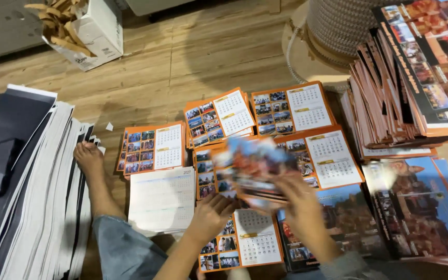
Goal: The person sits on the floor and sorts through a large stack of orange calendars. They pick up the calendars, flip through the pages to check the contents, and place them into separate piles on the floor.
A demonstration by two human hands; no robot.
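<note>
Sitting on the floor here, both hands up on one bundle of calendar sheets. My left hand is under its near left corner, fingers curled up against the bottom edge, so that grip is closed on the bundle. My right hand is clamped on the near right edge, thumb on top. The bundle is blurry, so I can't tell how many sheets are in it. It sits just beyond both hands, tilted, long axis running left to right, about equally near to each. Right below it is a calendar page flat on the floor. Further out are more orange piles, and far right the tall stack.
</note>
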